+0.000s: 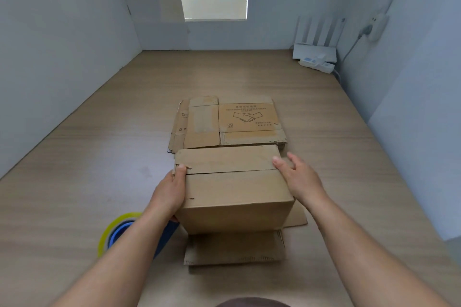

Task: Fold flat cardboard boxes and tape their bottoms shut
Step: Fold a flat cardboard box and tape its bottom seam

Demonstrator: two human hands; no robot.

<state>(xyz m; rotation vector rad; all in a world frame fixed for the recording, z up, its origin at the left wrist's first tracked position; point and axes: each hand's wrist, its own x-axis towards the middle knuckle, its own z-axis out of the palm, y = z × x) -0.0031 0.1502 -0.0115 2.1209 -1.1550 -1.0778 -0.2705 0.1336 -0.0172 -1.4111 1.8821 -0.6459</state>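
Left hand (172,189) grips box (237,197) edge; right hand (299,179) open, thumb at seam (232,171): press flush before taping (tape roll (109,232) beside left forearm).

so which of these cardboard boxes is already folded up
The box between the left hand and right hand: it stands as a block with flaps closed on top, while the others lie flat in the stack behind it.

The left hand (172,189) grips the box (237,194) edge; the right hand (299,179) rests its thumb on top.
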